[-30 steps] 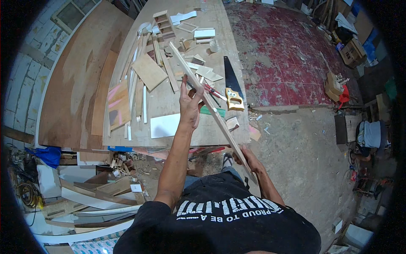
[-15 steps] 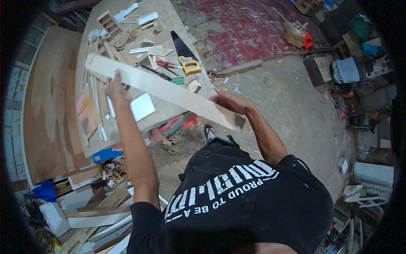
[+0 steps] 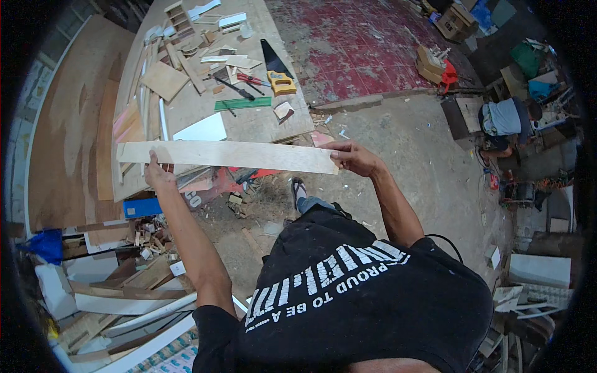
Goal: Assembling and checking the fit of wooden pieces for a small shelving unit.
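Observation:
I hold a long, pale, flat wooden strip (image 3: 249, 154) level across the front of the workbench (image 3: 292, 118). My left hand (image 3: 160, 168) grips it near its left end, with fingers at its lower edge. My right hand (image 3: 353, 156) grips its right end between thumb and fingers. Just beyond the strip on the bench lie a white board (image 3: 200, 129), a green strip (image 3: 242, 104), a handsaw with a yellow handle (image 3: 281, 82), red-handled tools (image 3: 252, 79) and scattered wooden offcuts (image 3: 165, 79).
Large plywood sheets (image 3: 65, 143) lean on the left. Scrap boards (image 3: 118, 304) pile at lower left. A red tiled floor (image 3: 348, 56) lies beyond bare concrete (image 3: 423, 174). Boxes (image 3: 429, 65) stand at upper right. Another person (image 3: 504, 121) bends over clutter at the right.
The strip has swung from a steep diagonal to level across the bench front, its broad face up. My left hand has moved down and left, my right hand upward. The view has shifted.

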`<move>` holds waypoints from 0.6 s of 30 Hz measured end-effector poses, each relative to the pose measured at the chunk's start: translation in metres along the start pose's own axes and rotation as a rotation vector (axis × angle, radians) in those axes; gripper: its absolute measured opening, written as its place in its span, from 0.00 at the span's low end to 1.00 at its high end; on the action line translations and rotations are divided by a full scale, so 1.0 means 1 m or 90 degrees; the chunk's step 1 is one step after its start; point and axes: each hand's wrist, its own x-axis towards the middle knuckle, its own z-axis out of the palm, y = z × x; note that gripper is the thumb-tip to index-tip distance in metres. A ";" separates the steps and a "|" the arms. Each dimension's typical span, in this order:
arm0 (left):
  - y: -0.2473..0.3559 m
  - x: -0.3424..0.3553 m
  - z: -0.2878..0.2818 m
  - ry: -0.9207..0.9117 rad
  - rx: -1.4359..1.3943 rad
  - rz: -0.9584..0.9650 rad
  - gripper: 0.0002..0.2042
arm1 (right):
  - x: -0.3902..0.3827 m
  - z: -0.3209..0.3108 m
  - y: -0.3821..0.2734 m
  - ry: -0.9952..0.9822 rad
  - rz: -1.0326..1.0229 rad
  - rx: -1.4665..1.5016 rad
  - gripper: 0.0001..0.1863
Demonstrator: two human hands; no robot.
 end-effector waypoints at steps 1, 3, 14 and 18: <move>0.003 0.001 -0.011 0.013 -0.007 0.012 0.17 | -0.001 0.009 0.003 0.007 -0.006 -0.051 0.22; 0.011 0.006 -0.026 -0.051 -0.086 0.009 0.17 | 0.000 0.019 0.019 0.004 -0.012 -0.060 0.21; 0.023 -0.105 0.070 -0.272 -0.008 0.138 0.19 | 0.014 0.004 0.116 -0.063 0.021 -0.499 0.20; -0.008 -0.115 0.110 -0.338 0.096 0.245 0.22 | 0.017 -0.010 0.068 0.024 0.044 -0.428 0.22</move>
